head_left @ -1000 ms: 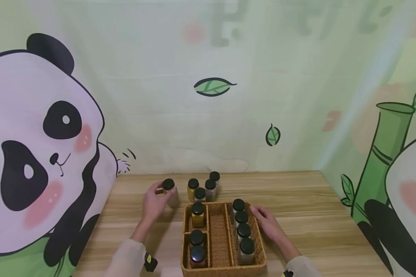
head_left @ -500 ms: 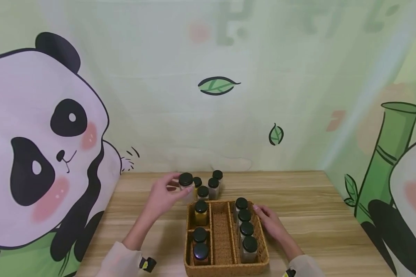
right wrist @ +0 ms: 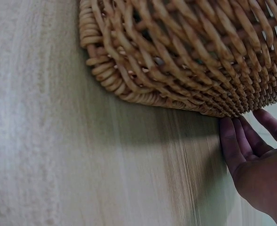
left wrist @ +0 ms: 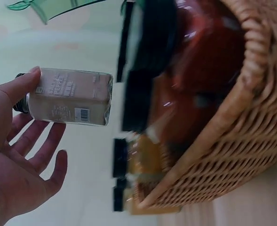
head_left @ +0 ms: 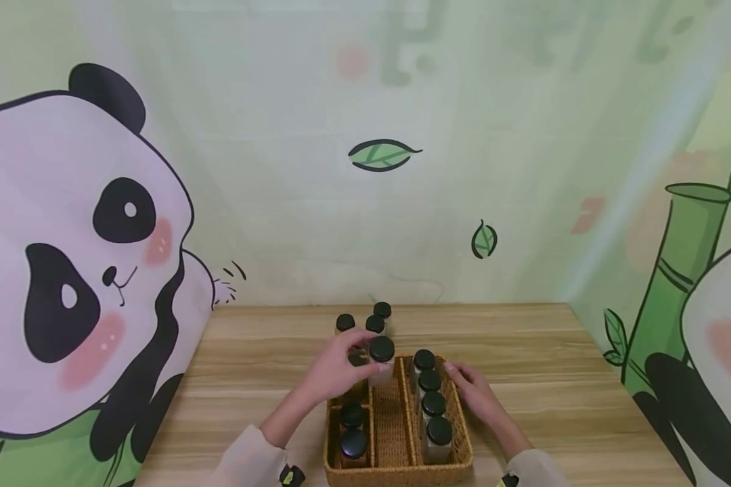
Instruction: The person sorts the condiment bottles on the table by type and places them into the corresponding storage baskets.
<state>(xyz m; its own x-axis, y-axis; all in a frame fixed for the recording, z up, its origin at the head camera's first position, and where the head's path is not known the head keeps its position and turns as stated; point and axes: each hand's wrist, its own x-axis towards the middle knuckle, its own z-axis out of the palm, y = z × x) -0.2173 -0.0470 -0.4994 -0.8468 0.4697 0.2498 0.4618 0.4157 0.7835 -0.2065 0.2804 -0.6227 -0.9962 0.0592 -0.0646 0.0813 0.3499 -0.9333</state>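
My left hand [head_left: 331, 370] pinches a square glass spice jar [left wrist: 72, 96] of greyish-brown powder near its black lid. In the head view, that jar is over the middle compartment of a woven basket [head_left: 399, 477]. From the left wrist view, the jar hangs apart from the basket wall. My right hand [head_left: 476, 396] touches the basket's right side with its fingertips, and the right wrist view shows those fingers [right wrist: 229, 141] fairly straight against the weave. Several black-lidded jars [head_left: 434, 406] line the right compartment. Two reddish jars [head_left: 353, 443] stand at front left; a yellow one behind them is partly hidden by my left hand.
Behind the basket, several more black-lidded jars [head_left: 375, 323] stand on the wooden table [head_left: 512, 338], some partly covered by my left hand. A printed panda backdrop [head_left: 292, 223] rises at the table's far edge.
My left hand has carried the jar rightward from the table left of the basket to above its middle compartment. The right hand stays at the basket's right side.
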